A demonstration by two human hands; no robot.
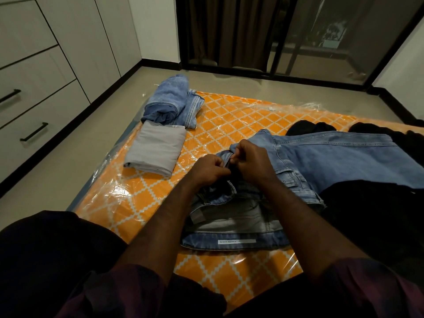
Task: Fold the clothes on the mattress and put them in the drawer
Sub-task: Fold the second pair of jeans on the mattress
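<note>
A pair of light blue jeans (332, 157) lies across the orange patterned mattress (229, 118), waistband toward me and legs running off to the right. My left hand (208, 168) and my right hand (250, 161) meet at the fly, both pinching the denim there. Folded at the far left of the mattress are a grey garment (156, 150), a rolled blue towel-like piece (167, 99) and folded jeans (192, 109). Dark clothes (312, 127) lie heaped behind the jeans at the right.
White drawers with black handles (34, 131) line the left wall beside a strip of floor. The mattress is wrapped in clear plastic (110, 189). A dark curtain and glass door (252, 31) stand at the back. My dark-clad knees fill the lower corners.
</note>
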